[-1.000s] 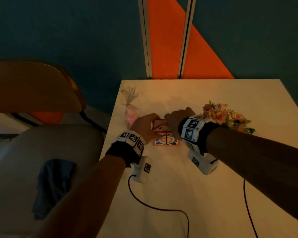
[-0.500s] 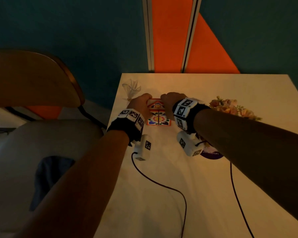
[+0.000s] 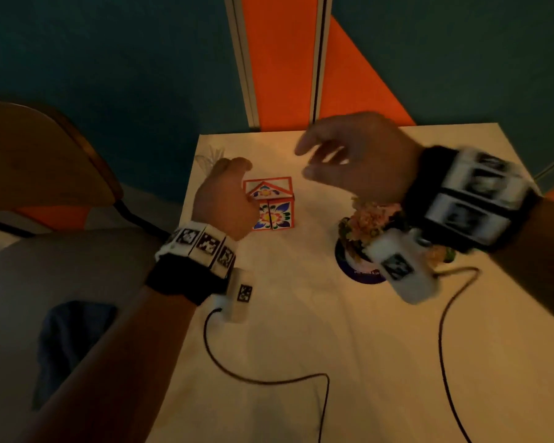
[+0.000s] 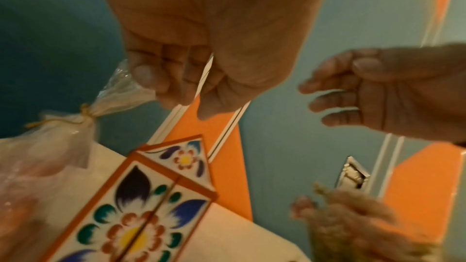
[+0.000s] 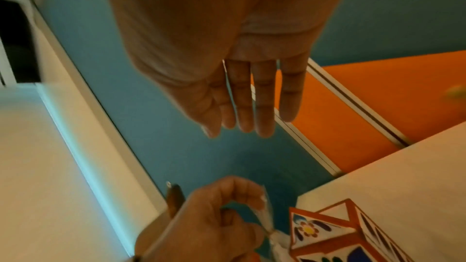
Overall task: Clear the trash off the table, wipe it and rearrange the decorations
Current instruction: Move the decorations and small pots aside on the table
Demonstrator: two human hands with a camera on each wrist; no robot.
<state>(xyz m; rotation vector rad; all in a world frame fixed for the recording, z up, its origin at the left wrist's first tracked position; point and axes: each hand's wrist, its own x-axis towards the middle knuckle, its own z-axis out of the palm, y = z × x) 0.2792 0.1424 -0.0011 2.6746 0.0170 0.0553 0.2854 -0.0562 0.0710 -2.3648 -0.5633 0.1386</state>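
Note:
A box (image 3: pixel 271 203) painted with flowers and edged in red stands near the far left corner of the table (image 3: pixel 301 330); it also shows in the wrist views (image 4: pixel 141 216) (image 5: pixel 340 232). My left hand (image 3: pixel 237 180) hovers at its left side, fingers loosely curled (image 4: pixel 186 95) and holding nothing. A tied clear plastic bag (image 4: pixel 63 142) lies just behind those fingers (image 3: pixel 210 155); whether they touch it I cannot tell. My right hand (image 3: pixel 311 161) is raised above the table to the box's right, fingers straight and empty (image 5: pixel 242 123).
A bunch of artificial flowers (image 3: pixel 371 219) sits on a dark round coaster (image 3: pixel 359 273) under my right wrist. A chair (image 3: pixel 45 155) stands left of the table with a dark cloth (image 3: pixel 71 340) on its seat. Two black cables (image 3: pixel 269 380) trail across the near tabletop.
Both hands slid the painted box toward the table's far left corner. The right hand has since let go and lifted away to the right; the left hand has loosened off the box.

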